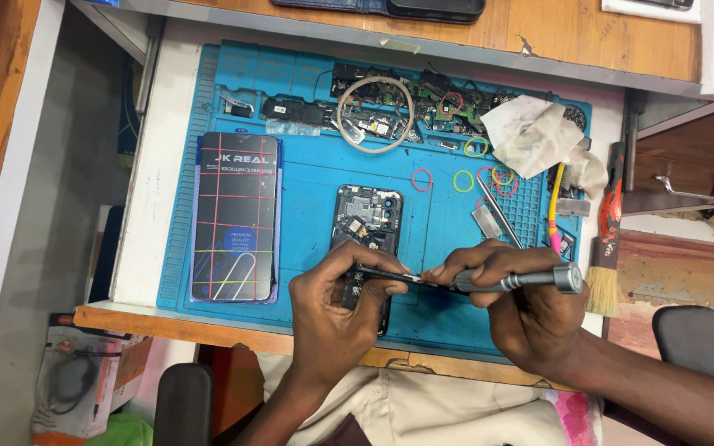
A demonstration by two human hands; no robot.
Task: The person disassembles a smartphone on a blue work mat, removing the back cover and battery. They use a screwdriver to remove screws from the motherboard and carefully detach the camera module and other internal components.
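Your left hand (332,310) curls over the lower half of the opened phone (365,227), which lies back-off on the blue work mat (307,177), just right of the boxed screen part (235,216); its thumb and forefinger pinch a thin dark tool (382,273) lying across the phone. Your right hand (522,310) is closed around the grey metal screwdriver (530,282), held almost level, its tip meeting the left fingers above the phone's right edge. Beyond, coloured rubber bands (464,181) dot the mat, a crumpled cloth (535,136) sits over loose parts, and a brush (603,277) rests at the mat's right edge.
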